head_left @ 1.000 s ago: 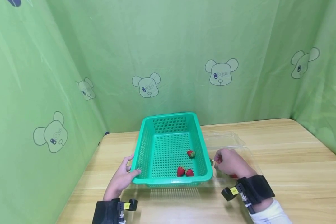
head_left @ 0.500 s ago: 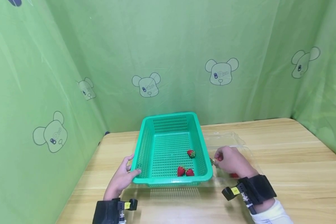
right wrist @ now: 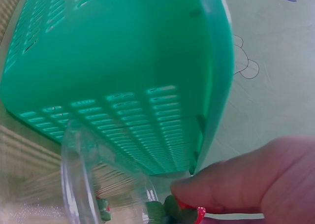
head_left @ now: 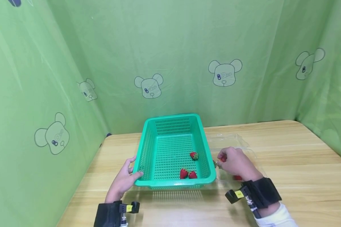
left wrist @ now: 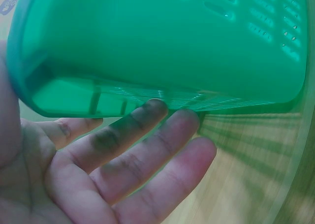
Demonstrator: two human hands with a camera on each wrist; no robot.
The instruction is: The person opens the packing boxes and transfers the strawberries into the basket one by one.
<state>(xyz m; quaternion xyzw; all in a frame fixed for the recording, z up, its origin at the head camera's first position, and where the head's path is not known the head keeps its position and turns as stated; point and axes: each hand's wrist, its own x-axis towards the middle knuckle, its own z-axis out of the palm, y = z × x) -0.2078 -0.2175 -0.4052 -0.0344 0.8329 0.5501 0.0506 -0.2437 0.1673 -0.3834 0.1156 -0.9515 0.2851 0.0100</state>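
A green plastic basket (head_left: pixel 170 183) with slotted walls stands mid-table. My left hand (head_left: pixel 124 181) holds its near left corner, thumb over the rim and the other fingers against the outside wall. Inside lie a strawberry (head_left: pixel 194 155) near the right wall and two more strawberries (head_left: pixel 183 173) at the near end. My right hand (head_left: pixel 236 164) is just right of the basket, above a clear plastic box (head_left: pixel 253 154). Its thumb and finger pinch a strawberry (right wrist: pixel 173 209), whose green leaves show; most of the fruit is hidden. Another red strawberry (head_left: pixel 237 177) shows below the right wrist.
The box's clear lid (head_left: pixel 225 142) lies folded back at its far side. Behind the wooden table (head_left: pixel 295 157) hangs a green curtain (head_left: pixel 182 56), with more curtain at left and right. The basket wall rises close to the right hand.
My right hand has risen very slightly at the box, with the strawberry still between its fingers. The left hand, the basket and the strawberries inside it stay put.
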